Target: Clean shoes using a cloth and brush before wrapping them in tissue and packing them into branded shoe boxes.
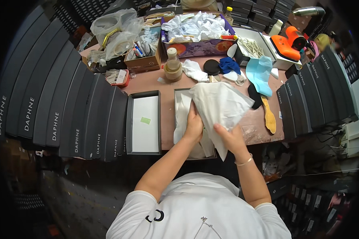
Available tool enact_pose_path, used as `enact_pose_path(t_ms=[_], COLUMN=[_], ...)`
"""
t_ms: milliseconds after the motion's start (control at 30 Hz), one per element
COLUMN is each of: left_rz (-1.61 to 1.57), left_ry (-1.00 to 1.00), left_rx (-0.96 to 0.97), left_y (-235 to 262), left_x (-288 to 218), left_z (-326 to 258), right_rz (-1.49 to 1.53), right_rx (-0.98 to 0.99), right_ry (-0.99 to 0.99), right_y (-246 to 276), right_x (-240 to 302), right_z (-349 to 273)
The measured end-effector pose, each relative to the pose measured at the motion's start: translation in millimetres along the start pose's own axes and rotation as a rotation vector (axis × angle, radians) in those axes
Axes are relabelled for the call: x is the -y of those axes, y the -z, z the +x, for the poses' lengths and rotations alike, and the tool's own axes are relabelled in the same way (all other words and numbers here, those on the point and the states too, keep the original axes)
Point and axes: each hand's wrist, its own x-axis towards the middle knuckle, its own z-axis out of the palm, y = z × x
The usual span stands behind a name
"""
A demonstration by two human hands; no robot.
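Two hands work at one sheet of white tissue paper, which we hold up over the open shoe box in front of us. Our left hand is closed around the sheet's left edge, fingers curled into the paper, right above the box. Our right hand pinches the lower right part of the sheet, thumb on top, and a thin bracelet sits on that wrist. The paper is crumpled and hangs partly into the box, where more white paper lines the inside.

Just to the left of the box lies its lid, turned up, white inside with a small green sticker. Rows of dark shoe boxes stand on edge at our left, and another row at our right. Farther back on the pinkish surface we see a cardboard box of crumpled white paper, a small tan bottle, a light blue cloth and an orange tool.
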Motion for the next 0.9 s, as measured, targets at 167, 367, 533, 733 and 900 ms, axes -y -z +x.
enact_pose_path(t_ms=[167, 367, 533, 733, 900], left_rz=[0.042, 1.019, 1.545, 1.585, 1.017], left_ry=[0.199, -0.185, -0.265, -0.179, -0.106], left_rx=[-0.19, -0.13, 0.101, -0.193, -0.03], left_y=[55, 124, 152, 159, 124], left_x=[2, -73, -30, -39, -121], left_z=[-26, -95, -98, -83, -97], right_rz=[-1.065, -0.974, -1.213, -1.253, -0.708], right_rx=[-0.294, -0.124, 0.211, -0.041, -0.077], right_ry=[0.413, 0.206, 0.063, 0.442, 0.355], right_y=[-64, -41, -41, -45, -18], right_x=[-92, -55, -85, -95, -64], right_z=[53, 61, 76, 83, 55])
